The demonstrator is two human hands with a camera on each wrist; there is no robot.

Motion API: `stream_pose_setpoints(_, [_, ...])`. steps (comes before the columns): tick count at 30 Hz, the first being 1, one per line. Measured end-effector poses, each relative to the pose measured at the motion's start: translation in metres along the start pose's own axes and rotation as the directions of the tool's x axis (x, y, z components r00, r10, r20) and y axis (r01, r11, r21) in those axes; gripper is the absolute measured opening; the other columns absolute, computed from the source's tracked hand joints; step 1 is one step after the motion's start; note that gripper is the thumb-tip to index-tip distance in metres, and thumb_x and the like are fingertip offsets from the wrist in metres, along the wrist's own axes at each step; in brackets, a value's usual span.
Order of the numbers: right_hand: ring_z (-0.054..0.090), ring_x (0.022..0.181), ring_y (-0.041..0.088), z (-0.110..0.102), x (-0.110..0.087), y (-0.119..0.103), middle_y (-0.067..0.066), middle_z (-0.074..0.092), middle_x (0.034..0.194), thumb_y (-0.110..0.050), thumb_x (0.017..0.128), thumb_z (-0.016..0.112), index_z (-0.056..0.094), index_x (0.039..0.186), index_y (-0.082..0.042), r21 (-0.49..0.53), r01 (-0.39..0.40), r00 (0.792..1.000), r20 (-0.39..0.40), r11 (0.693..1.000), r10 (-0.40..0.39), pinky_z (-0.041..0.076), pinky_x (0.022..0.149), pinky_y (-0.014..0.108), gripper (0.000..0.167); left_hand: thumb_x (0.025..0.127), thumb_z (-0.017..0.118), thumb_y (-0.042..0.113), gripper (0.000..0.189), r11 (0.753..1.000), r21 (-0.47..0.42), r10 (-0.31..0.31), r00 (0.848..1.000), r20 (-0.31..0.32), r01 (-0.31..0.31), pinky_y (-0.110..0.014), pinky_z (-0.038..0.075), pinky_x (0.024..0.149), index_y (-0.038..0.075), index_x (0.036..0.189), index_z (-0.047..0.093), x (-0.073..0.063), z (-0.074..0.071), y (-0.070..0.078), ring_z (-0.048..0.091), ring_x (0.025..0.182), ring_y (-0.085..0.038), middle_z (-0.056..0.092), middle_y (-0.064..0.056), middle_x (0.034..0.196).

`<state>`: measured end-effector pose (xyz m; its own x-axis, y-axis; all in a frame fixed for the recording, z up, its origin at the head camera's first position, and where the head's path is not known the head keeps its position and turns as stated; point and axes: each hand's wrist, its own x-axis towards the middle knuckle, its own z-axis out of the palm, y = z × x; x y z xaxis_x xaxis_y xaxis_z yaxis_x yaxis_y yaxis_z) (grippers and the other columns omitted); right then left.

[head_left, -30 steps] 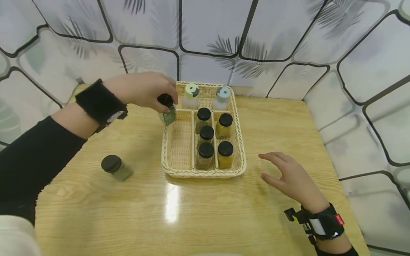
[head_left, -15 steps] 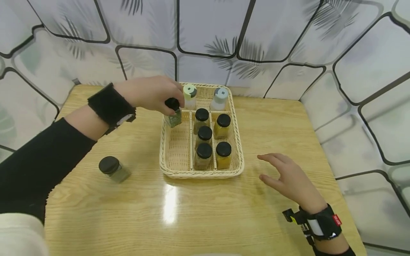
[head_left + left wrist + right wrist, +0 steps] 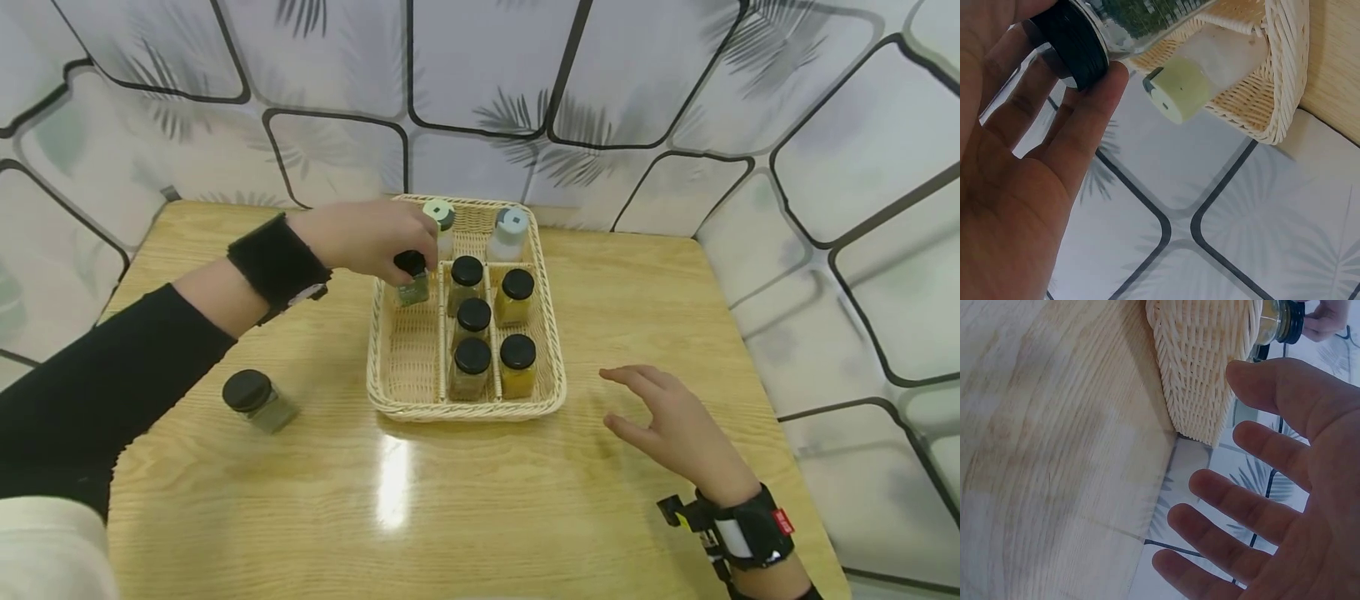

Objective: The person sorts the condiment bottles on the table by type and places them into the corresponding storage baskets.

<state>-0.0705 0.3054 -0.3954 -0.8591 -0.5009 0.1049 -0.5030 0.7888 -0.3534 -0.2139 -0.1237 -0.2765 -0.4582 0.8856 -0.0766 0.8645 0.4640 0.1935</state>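
Note:
My left hand (image 3: 378, 239) grips a spice jar of green flakes (image 3: 414, 292) by its black lid (image 3: 1075, 44). The jar is upright in the back of the basket's left compartment; whether its base touches the bottom I cannot tell. The wicker basket (image 3: 427, 412) holds several black-lidded jars in its middle and right compartments, among them a yellow spice jar (image 3: 517, 379). Right of the basket, my right hand (image 3: 671, 421) hovers over the table with fingers spread, holding nothing. Another green-flake jar (image 3: 272, 412) with a black lid lies tilted on the table to the left.
Two white bottles, one with a yellow-green cap (image 3: 439, 213) and one with a pale blue cap (image 3: 513, 222), stand in the basket's rear compartment. A patterned wall covering (image 3: 480, 158) rises behind the wooden table (image 3: 525, 500). A white rounded object (image 3: 52, 546) fills the lower-left corner.
My left hand has carried the green-flake jar right and down, from the basket's left rim into the left compartment. My right hand keeps its pose.

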Motion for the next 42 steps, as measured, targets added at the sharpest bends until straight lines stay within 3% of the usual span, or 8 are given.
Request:
stream_pose_setpoints(15, [0.058,0.120,0.031,0.002,-0.001,0.001,0.006,0.060,0.132,-0.028,0.086,0.080,0.057,0.139,-0.017,0.007,-0.011,1.000,0.007,1.000,0.011,0.051,0.095,0.053,0.058,0.078,0.080,0.002,0.031,1.000,-0.019,0.006,0.998,0.067,-0.005,-0.041,0.052,0.088,0.008,0.108,0.075,0.007,0.009,-0.002,0.060,0.102,-0.027,0.064,-0.007,0.107])
stream_pose_setpoints(25, [0.058,0.121,0.031,0.003,-0.001,0.003,0.005,0.060,0.133,-0.027,0.086,0.080,0.057,0.139,-0.017,0.005,-0.019,1.000,0.006,1.000,0.019,0.051,0.096,0.053,0.058,0.076,0.076,-0.004,0.036,0.999,-0.041,0.017,0.997,0.080,-0.014,-0.039,0.051,0.089,0.012,0.108,0.075,0.013,0.017,-0.006,0.058,0.101,-0.024,0.064,-0.004,0.105])
stream_pose_setpoints(36, [0.059,0.120,0.031,0.004,-0.002,0.003,0.006,0.061,0.132,-0.024,0.086,0.080,0.058,0.139,-0.017,0.015,-0.036,0.999,0.001,0.999,0.036,0.052,0.093,0.054,0.058,0.077,0.074,-0.003,0.039,0.995,-0.099,-0.020,0.992,0.126,0.033,-0.039,0.050,0.092,0.013,0.112,0.074,0.014,0.022,-0.014,0.055,0.110,-0.025,0.063,-0.002,0.111])
stream_pose_setpoints(42, [0.058,0.120,0.031,0.006,-0.002,0.005,0.005,0.060,0.133,-0.026,0.087,0.079,0.056,0.140,-0.020,0.018,-0.047,0.999,0.013,0.999,0.047,0.052,0.094,0.053,0.058,0.078,0.075,-0.002,0.037,0.990,-0.127,-0.037,0.991,0.132,0.054,-0.040,0.052,0.089,0.011,0.113,0.073,0.014,0.026,-0.019,0.057,0.107,-0.024,0.064,-0.003,0.112])
